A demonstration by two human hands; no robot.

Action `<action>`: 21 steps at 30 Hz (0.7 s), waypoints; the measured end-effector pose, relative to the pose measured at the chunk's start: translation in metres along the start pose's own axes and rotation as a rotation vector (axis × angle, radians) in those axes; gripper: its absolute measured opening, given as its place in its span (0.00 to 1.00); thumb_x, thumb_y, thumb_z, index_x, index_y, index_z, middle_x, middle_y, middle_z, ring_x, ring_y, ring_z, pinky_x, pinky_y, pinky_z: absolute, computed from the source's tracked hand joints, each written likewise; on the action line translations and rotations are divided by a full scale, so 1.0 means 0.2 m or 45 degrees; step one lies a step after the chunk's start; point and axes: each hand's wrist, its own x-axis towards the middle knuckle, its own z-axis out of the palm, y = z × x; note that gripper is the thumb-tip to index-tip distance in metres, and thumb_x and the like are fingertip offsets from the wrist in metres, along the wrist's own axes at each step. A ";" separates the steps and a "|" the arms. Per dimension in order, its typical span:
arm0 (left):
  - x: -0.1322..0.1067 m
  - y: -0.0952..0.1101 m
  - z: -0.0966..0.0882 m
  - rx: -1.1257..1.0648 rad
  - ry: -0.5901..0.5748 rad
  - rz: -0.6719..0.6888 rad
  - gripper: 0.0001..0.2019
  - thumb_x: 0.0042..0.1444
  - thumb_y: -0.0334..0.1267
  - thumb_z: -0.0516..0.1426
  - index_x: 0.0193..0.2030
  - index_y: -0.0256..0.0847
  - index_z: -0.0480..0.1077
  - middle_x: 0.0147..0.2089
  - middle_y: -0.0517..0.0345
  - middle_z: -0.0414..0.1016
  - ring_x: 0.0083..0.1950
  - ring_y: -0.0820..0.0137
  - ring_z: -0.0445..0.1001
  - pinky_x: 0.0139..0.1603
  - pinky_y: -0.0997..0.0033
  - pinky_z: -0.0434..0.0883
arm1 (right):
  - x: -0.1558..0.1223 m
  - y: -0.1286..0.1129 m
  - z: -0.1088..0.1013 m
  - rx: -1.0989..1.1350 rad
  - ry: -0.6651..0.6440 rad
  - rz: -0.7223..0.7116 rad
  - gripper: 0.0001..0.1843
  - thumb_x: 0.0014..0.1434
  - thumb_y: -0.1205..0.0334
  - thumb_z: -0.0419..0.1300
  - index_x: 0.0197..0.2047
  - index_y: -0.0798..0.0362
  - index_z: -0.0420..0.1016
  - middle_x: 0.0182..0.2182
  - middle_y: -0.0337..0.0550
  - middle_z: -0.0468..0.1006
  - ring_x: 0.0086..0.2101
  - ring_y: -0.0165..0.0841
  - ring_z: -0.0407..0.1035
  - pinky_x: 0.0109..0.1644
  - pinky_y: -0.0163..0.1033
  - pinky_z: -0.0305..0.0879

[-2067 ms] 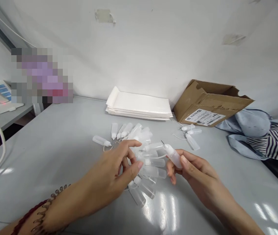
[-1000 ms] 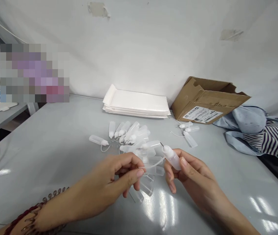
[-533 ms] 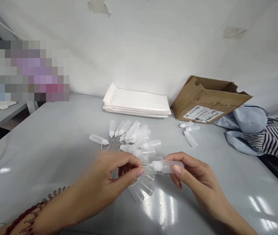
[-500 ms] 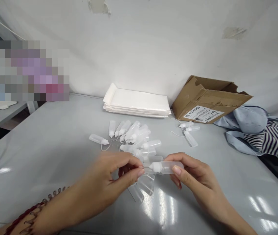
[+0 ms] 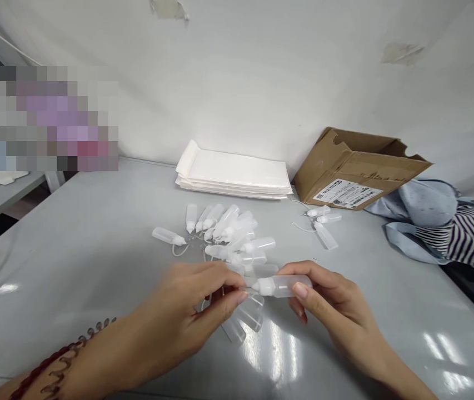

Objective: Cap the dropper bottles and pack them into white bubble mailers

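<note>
Head view: right hand [image 5: 337, 305] has fingers clamped on a translucent bottle [image 5: 284, 286] above the glossy grey worktop [image 5: 107, 233], long axis crosswise, roughly level, needle [image 5: 250, 288] pointing left. Left hand [image 5: 190, 305] fingers close around needle's end; can't tell if clamped. Loose bottles [image 5: 262, 244] lie beyond. Farther: white packet stack [image 5: 240, 168], open brown box [image 5: 357, 172], white wall [image 5: 262, 78].

A grey table [image 5: 107, 222] bears bottles [image 5: 239, 226], white envelopes [image 5: 237, 169], a box [image 5: 365, 172].
</note>
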 end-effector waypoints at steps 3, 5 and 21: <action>0.00 0.00 0.00 0.024 0.006 0.029 0.05 0.62 0.33 0.55 0.37 0.45 0.71 0.31 0.69 0.74 0.29 0.78 0.69 0.33 0.81 0.65 | 0.00 0.00 0.00 -0.016 0.006 -0.012 0.13 0.65 0.51 0.53 0.41 0.47 0.75 0.19 0.33 0.64 0.22 0.27 0.61 0.26 0.34 0.58; 0.00 0.00 0.01 0.051 0.014 0.063 0.05 0.62 0.33 0.55 0.37 0.45 0.71 0.30 0.68 0.73 0.28 0.78 0.68 0.33 0.81 0.65 | 0.01 0.00 0.00 -0.052 0.030 -0.044 0.12 0.65 0.52 0.54 0.40 0.47 0.76 0.19 0.33 0.64 0.21 0.27 0.61 0.25 0.33 0.57; -0.01 -0.05 0.06 0.325 -0.037 0.353 0.11 0.68 0.34 0.46 0.40 0.40 0.70 0.33 0.61 0.73 0.32 0.71 0.70 0.35 0.71 0.66 | 0.00 -0.03 -0.03 -0.307 0.009 -0.107 0.11 0.63 0.58 0.56 0.37 0.48 0.79 0.30 0.39 0.81 0.30 0.32 0.73 0.26 0.32 0.63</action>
